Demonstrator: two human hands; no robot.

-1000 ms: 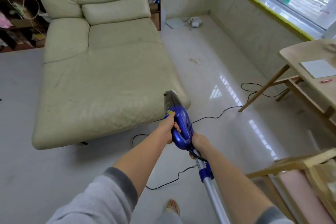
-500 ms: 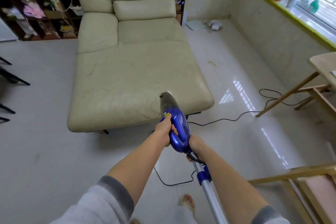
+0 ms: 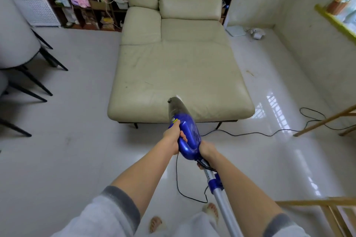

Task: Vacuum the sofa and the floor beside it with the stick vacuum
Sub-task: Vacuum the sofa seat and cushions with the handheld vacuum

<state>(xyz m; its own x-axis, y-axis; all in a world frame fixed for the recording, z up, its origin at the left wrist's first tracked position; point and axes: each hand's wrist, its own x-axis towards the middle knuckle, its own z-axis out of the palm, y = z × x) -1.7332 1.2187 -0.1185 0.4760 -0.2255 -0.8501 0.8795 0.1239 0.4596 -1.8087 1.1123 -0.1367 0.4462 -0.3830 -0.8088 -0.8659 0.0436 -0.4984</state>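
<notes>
Blue plastic stick vacuum (image 3: 189, 136) gripped above creased cream sofa (image 3: 179, 75).

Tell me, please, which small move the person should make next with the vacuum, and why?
Probably push the vacuum forward along the sofa seat. Both the left hand and the right hand grip it, its nose sits only at the front edge, and specks show farther up the cushion.

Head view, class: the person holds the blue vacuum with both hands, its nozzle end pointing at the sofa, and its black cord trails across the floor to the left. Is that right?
Not quite. In the head view the left hand and right hand do hold the blue vacuum, pointed at the sofa, but the black cord trails across the floor to the right, toward the wooden table legs, not left.
</notes>
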